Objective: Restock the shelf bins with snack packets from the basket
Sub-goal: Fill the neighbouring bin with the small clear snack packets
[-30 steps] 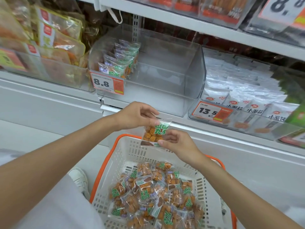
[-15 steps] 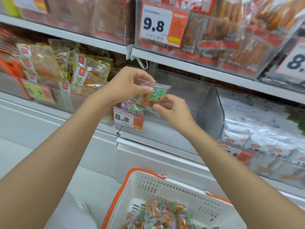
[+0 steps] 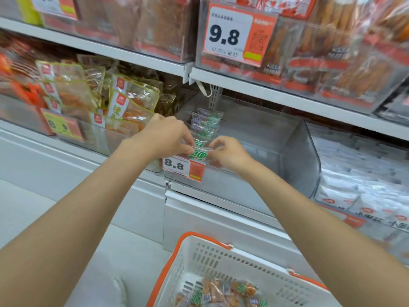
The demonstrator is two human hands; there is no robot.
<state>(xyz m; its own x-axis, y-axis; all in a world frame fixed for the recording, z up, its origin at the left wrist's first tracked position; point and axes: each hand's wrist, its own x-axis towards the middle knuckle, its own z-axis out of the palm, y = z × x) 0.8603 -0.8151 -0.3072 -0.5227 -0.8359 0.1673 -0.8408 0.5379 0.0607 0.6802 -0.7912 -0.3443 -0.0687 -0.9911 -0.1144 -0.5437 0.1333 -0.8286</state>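
Two-handed, pinches a small clear snack packet with green lettering (image 3: 199, 153) at the front lip of the clear plastic shelf bin (image 3: 292, 156), just above the white-and-orange 8.8 price tag (image 3: 182, 167). Grips its left edge with curled left hand (image 3: 164, 138), its right edge with curled right hand (image 3: 228, 152). Holds it just in front of a standing row of like packets (image 3: 207, 122) at the bin's left side. Stands over the white perforated plastic basket (image 3: 212, 258) with orange rim, more packets (image 3: 221, 292) heaped inside.

Left forearm (image 3: 88, 207), right forearm (image 3: 309, 218) bare; left hand (image 3: 166, 138), right hand (image 3: 228, 151) bare; pale shoe (image 3: 118, 289) toe, blurred.
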